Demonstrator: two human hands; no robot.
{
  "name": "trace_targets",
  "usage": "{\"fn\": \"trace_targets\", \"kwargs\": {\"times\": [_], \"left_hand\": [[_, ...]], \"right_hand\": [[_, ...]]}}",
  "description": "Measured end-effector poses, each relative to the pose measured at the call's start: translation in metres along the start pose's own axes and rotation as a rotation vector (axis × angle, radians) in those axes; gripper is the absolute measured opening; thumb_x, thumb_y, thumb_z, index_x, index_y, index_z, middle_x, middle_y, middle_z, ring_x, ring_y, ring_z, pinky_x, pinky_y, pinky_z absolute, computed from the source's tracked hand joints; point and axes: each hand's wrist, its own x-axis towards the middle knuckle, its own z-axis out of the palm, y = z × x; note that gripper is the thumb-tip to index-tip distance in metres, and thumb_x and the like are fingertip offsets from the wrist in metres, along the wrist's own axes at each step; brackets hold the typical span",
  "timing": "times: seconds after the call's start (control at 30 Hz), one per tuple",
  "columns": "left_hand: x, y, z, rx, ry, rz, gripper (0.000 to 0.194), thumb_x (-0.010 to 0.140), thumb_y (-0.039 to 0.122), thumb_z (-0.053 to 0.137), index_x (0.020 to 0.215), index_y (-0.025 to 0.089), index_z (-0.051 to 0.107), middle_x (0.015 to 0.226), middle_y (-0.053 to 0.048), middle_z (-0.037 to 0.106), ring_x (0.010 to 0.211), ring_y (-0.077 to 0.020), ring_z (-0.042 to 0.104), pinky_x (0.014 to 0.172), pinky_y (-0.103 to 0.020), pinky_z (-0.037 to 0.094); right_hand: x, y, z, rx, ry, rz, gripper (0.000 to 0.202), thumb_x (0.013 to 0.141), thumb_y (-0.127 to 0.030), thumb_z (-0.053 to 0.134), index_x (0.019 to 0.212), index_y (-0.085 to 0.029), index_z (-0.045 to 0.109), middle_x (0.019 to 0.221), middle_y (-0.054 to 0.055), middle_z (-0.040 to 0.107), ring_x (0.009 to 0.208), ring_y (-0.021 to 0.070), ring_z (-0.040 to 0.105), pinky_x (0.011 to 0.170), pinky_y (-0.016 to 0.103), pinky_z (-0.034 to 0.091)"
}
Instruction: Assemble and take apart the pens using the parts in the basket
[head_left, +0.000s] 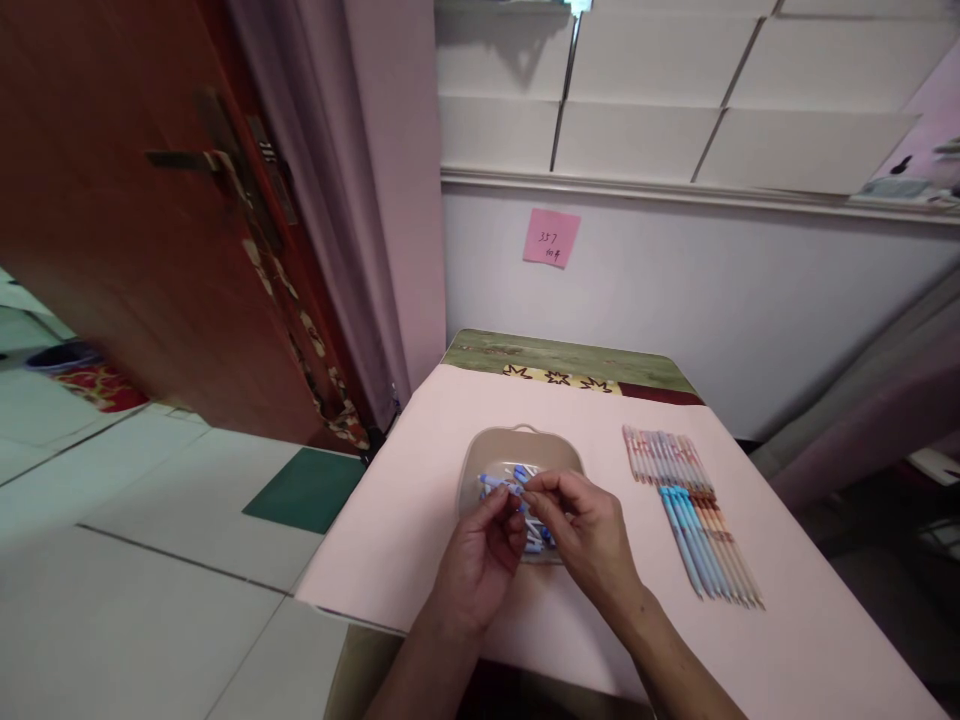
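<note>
Head view: the left hand (484, 560) pinches a blue piece (495, 484) above the tan tub (491, 447); the right hand (592, 525) pinches its end. Pens (709, 545) lie lined up rightward; loose parts (533, 530) inside the tub seem left to do.

The tray (489, 446) looks smooth plastic; the blue piece (493, 482), plastic; the note (551, 238), matt paper; the curtain (300, 120), cloth.

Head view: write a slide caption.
Left hand and right hand hold a blue plastic piece over a beige basin, beside rows of pens.
</note>
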Motion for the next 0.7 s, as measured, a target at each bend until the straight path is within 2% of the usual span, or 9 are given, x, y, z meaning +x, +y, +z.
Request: {"fn": "trace_targets", "kwargs": {"times": [0.13,0.2,0.27,0.37,0.43,0.47,0.57,0.63,0.7], "left_hand": [[0.000,-0.001,-0.001,-0.003,0.005,-0.012,0.005,0.084,0.011,0.059,0.081,0.009,0.062,0.065,-0.003,0.062,0.049,-0.0072,0.053,0.042,-0.016,0.042],[0.000,-0.003,0.000,-0.007,0.003,-0.021,0.005,0.084,0.011,0.058,0.081,0.009,0.062,0.064,-0.003,0.062,0.049,-0.0070,0.052,0.042,-0.016,0.041],[-0.001,-0.004,0.001,-0.020,-0.006,-0.037,0.006,0.085,0.011,0.058,0.081,0.009,0.062,0.064,-0.002,0.061,0.048,-0.0071,0.052,0.041,-0.016,0.040],[-0.002,-0.002,0.003,-0.048,-0.056,-0.076,0.010,0.086,0.012,0.055,0.080,0.009,0.061,0.064,-0.002,0.060,0.049,-0.0074,0.051,0.040,-0.016,0.039],[-0.003,0.006,0.004,-0.068,-0.078,-0.082,0.014,0.088,0.013,0.051,0.079,0.008,0.060,0.065,-0.003,0.059,0.050,-0.0072,0.051,0.041,-0.016,0.040],[-0.003,0.011,0.004,-0.087,-0.079,-0.061,0.016,0.090,0.013,0.049,0.078,0.008,0.060,0.067,-0.004,0.059,0.051,-0.0069,0.051,0.042,-0.016,0.041],[-0.002,0.031,0.003,-0.192,-0.046,0.098,0.022,0.093,0.013,0.042,0.078,0.009,0.058,0.070,-0.005,0.059,0.053,-0.0058,0.052,0.045,-0.014,0.044],[-0.002,0.042,0.002,-0.230,-0.004,0.166,0.021,0.094,0.013,0.040,0.083,0.009,0.057,0.073,-0.006,0.061,0.054,-0.0053,0.053,0.045,-0.013,0.045],[-0.002,0.049,0.002,-0.233,0.033,0.132,0.019,0.095,0.013,0.041,0.089,0.008,0.057,0.078,-0.008,0.064,0.054,-0.0049,0.054,0.044,-0.013,0.046]], "right_hand": [[0.000,0.002,0.002,0.009,-0.027,0.021,0.009,0.082,-0.026,0.062,0.081,-0.022,0.069,0.077,0.003,0.068,0.068,0.0155,0.062,0.062,0.025,0.048],[0.001,0.004,0.004,0.096,-0.033,0.100,0.008,0.080,-0.028,0.065,0.081,-0.021,0.068,0.075,0.002,0.067,0.065,0.0147,0.062,0.060,0.025,0.048],[0.004,0.006,0.007,0.262,-0.064,0.222,0.017,0.074,-0.032,0.071,0.083,-0.020,0.063,0.070,0.000,0.065,0.059,0.0130,0.060,0.055,0.023,0.046],[0.016,0.009,0.008,0.541,-0.208,0.405,0.035,0.064,-0.036,0.079,0.084,-0.018,0.057,0.062,-0.005,0.059,0.048,0.0088,0.053,0.046,0.019,0.041],[0.027,0.012,0.002,0.626,-0.293,0.466,0.039,0.064,-0.041,0.079,0.083,-0.017,0.056,0.059,-0.006,0.057,0.043,0.0061,0.048,0.043,0.017,0.037],[0.033,0.015,-0.002,0.628,-0.296,0.466,0.038,0.066,-0.044,0.076,0.083,-0.016,0.056,0.060,-0.005,0.057,0.043,0.0055,0.046,0.043,0.017,0.036],[0.049,0.025,-0.019,0.439,-0.156,0.352,0.034,0.076,-0.048,0.065,0.084,-0.016,0.057,0.065,-0.002,0.060,0.046,0.0076,0.049,0.046,0.019,0.039],[0.056,0.034,-0.028,0.133,-0.073,0.251,0.025,0.080,-0.041,0.061,0.085,-0.017,0.060,0.065,-0.001,0.062,0.051,0.0107,0.055,0.051,0.021,0.042],[0.058,0.043,-0.031,-0.234,-0.084,0.172,0.013,0.080,-0.030,0.059,0.082,-0.018,0.064,0.067,0.001,0.065,0.058,0.0132,0.059,0.057,0.023,0.042]]}}
